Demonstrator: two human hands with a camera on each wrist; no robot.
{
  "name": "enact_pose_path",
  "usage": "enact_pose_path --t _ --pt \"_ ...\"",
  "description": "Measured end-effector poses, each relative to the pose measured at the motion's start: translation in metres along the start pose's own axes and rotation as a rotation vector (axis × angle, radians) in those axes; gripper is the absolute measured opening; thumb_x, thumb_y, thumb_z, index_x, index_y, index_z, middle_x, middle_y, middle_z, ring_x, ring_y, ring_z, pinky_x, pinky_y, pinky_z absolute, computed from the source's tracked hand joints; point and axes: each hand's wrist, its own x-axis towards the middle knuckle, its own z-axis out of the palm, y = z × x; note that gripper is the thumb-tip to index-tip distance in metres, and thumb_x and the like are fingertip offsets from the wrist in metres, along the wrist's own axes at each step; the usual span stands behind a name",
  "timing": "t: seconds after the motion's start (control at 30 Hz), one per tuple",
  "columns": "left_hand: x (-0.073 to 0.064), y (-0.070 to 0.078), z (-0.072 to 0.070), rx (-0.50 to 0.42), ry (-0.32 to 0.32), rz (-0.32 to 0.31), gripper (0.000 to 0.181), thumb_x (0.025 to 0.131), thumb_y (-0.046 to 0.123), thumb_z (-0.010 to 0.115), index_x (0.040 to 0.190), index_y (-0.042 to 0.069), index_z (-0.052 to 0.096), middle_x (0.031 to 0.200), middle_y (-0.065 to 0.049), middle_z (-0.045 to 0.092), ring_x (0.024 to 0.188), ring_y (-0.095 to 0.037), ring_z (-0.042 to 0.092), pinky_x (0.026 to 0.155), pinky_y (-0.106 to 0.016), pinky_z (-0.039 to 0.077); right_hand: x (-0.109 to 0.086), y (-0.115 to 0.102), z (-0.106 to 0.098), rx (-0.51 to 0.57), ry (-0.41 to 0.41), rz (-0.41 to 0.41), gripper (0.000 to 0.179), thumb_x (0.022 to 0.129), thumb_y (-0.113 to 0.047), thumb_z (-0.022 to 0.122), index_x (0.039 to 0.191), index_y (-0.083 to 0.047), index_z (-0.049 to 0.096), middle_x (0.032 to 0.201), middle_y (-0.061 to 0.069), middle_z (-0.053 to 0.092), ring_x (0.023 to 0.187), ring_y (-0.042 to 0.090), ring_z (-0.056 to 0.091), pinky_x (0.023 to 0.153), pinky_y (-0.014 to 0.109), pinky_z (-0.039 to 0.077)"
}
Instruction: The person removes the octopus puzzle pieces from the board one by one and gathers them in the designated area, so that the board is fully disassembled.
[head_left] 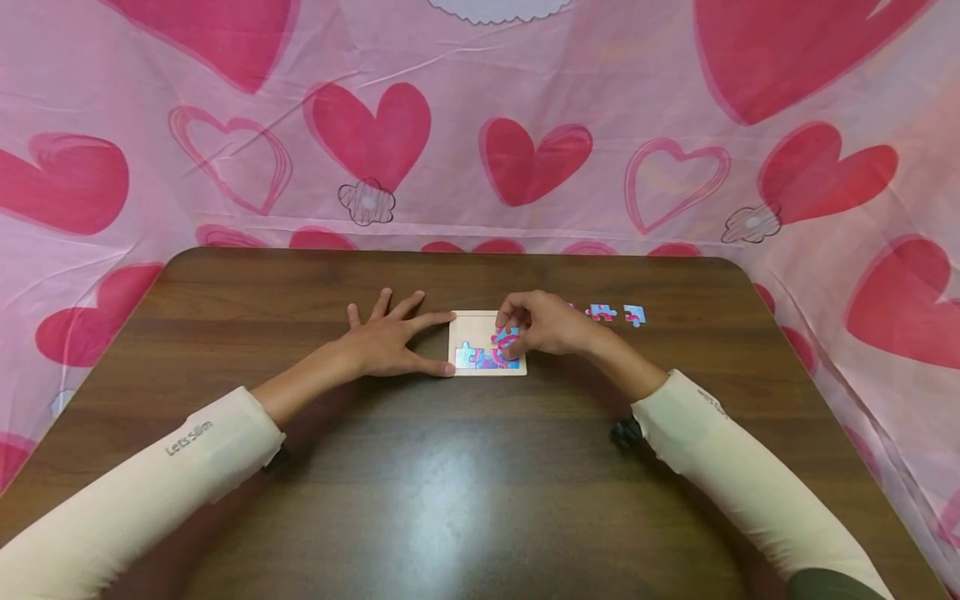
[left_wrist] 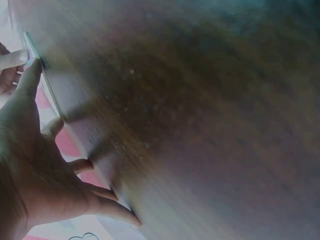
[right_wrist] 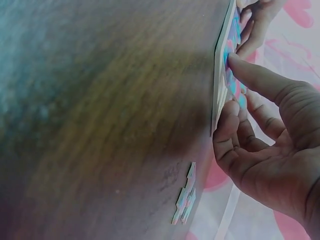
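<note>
Hands: two. Left hand with fingers spread wide, gripping nothing; its index fingertip touches the far left corner of the tray, its thumb the near left corner. Right hand bent over the tray's right side, thumb and fingers drawn narrow on a jigsaw piece.
Puzzle tray: one, pale and square, its rim flat on the wooden table, between the two hands.
Pinched piece: one, blue and pink, between right thumb and fingertips, above the right part of the tray; whether it touches the pieces below cannot be told.
Pieces in tray: a row along the near side, the left corner piece plainest; exact count hidden by the right hand.
Loose pieces: two plain to see, a middle one and an outer one, plus a sliver of a third behind the right hand; all beyond the right wrist, apart from the grip.
Sleeves: two, cream.
Backdrop: one pink heart-print cloth behind the table.
</note>
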Motion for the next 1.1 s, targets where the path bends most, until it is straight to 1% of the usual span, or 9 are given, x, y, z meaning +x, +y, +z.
enact_pose_path --t 0.1,0.23,0.6,1.1 --pt "-0.0002 -0.0002 -0.0001 0.004 -0.001 -0.004 0.096 0.090 0.088 0.071 0.173 0.056 0.035 0.194 -0.007 0.005 0.174 -0.058 -0.015 0.123 -0.095 -0.013 0.0007 -0.0007 -0.0009 -0.004 0.001 -0.009 0.036 0.081 -0.004 0.098 0.109 -0.007 0.075 0.093 0.007 0.066 0.086 0.018 0.057 0.079 0.029 0.049" --pt "0.0000 -0.0009 0.0004 0.013 -0.001 -0.011 0.098 0.089 0.089 0.072 0.173 0.058 0.034 0.194 -0.005 0.005 0.174 -0.056 -0.015 0.124 -0.094 -0.013 0.0006 -0.0018 -0.0007 -0.018 0.008 0.002 0.036 0.081 -0.005 0.099 0.108 -0.009 0.077 0.093 0.006 0.067 0.087 0.018 0.059 0.080 0.030 0.050" --pt "0.0017 -0.0028 0.0016 0.015 0.003 -0.011 0.099 0.087 0.092 0.071 0.172 0.061 0.033 0.194 -0.005 0.005 0.174 -0.057 -0.015 0.122 -0.095 -0.014 0.0004 -0.0006 0.0018 -0.023 0.039 0.003 0.034 0.079 -0.007 0.102 0.104 -0.011 0.079 0.092 0.006 0.070 0.088 0.019 0.062 0.083 0.032 0.053" --pt "0.0025 -0.0031 0.0000 0.007 -0.007 -0.014 0.099 0.087 0.093 0.071 0.172 0.060 0.034 0.194 -0.005 0.004 0.174 -0.056 -0.017 0.123 -0.094 -0.015 -0.0031 0.0015 0.0022 -0.027 0.041 -0.028 0.033 0.083 -0.009 0.102 0.106 -0.013 0.079 0.096 0.006 0.073 0.091 0.020 0.065 0.085 0.033 0.055"
